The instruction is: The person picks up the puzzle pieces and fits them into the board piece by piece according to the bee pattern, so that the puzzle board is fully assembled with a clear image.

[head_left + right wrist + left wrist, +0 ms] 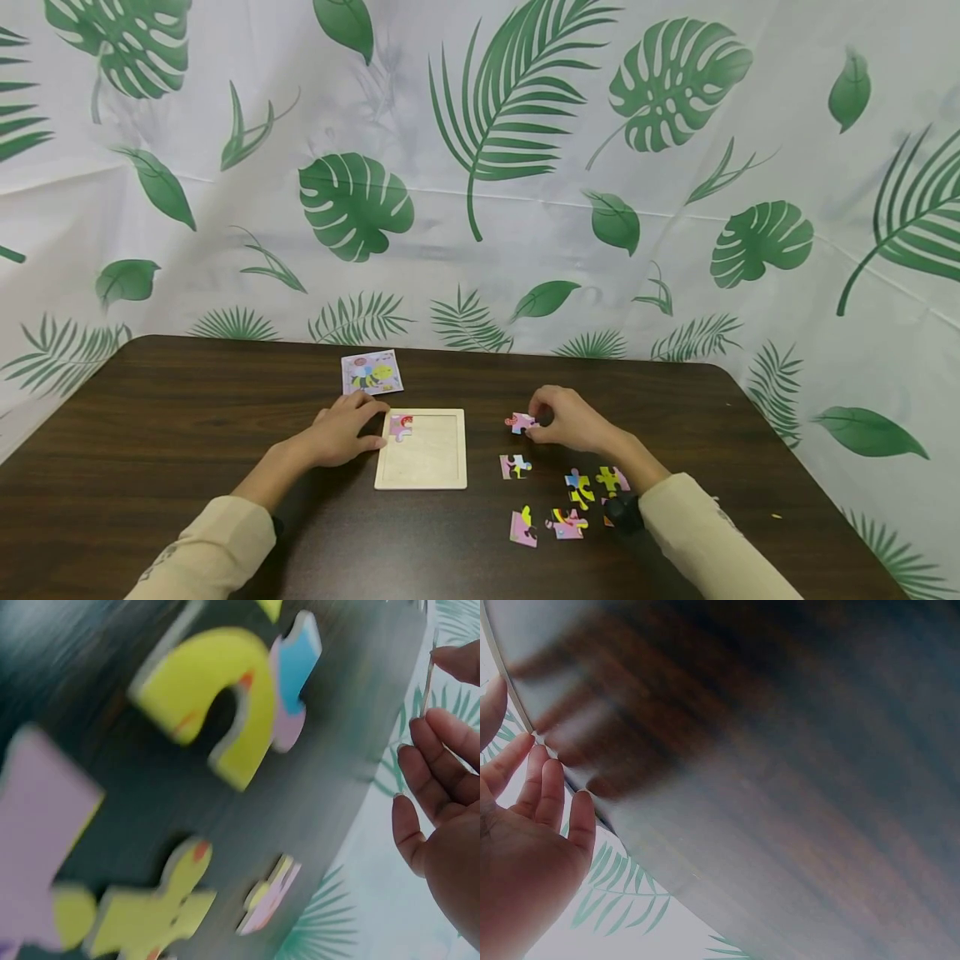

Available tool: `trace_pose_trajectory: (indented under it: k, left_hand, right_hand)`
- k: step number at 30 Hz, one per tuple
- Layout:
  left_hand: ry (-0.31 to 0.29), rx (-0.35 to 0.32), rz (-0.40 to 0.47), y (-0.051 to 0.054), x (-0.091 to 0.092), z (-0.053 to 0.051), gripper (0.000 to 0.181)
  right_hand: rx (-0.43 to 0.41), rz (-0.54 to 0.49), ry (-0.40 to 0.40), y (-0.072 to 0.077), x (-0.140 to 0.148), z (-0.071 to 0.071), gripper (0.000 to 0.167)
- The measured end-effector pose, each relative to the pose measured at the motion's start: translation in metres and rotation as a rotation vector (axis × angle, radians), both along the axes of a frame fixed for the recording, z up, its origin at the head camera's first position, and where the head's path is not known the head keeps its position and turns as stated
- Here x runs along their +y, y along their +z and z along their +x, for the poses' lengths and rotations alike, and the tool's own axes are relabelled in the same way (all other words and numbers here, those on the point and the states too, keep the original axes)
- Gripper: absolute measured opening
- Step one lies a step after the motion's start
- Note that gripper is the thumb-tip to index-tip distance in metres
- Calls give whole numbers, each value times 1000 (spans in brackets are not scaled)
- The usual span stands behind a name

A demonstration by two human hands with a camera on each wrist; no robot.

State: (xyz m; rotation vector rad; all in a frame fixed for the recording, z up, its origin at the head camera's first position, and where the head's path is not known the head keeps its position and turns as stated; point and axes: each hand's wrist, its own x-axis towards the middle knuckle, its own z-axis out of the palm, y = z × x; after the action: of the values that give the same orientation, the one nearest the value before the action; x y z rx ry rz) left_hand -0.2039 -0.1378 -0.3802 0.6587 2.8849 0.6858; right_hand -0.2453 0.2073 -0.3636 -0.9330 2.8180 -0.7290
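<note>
At the left edge of the wooden tray point(431, 458), left hand point(341, 432) rests thumb and fingertip against the rim, fingers loosely extended; one pink-and-red piece point(399, 427) lies inside the tray's far-left corner. Right of the tray, right hand point(566, 418) pinches a pink puzzle piece point(517, 422); loose pieces point(521, 530) lie on the bench point(375, 546) right and near-right of the tray, bee card point(372, 372) just beyond its far-left corner.

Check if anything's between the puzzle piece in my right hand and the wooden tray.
Nothing visible: only bare tabletop separates the puzzle piece in your right hand from the wooden tray.
</note>
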Motion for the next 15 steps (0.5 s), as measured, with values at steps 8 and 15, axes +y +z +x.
trace_pose_trajectory:
  k: [8, 15]
  left_hand:
    - [-4, 5, 3, 0, 0, 0, 42]
    - [-3, 1, -3, -1, 0, -1, 43]
  right_hand:
    - [9, -1, 38, -2, -18, -4, 17]
    - [25, 6, 60, -3, -37, -7, 18]
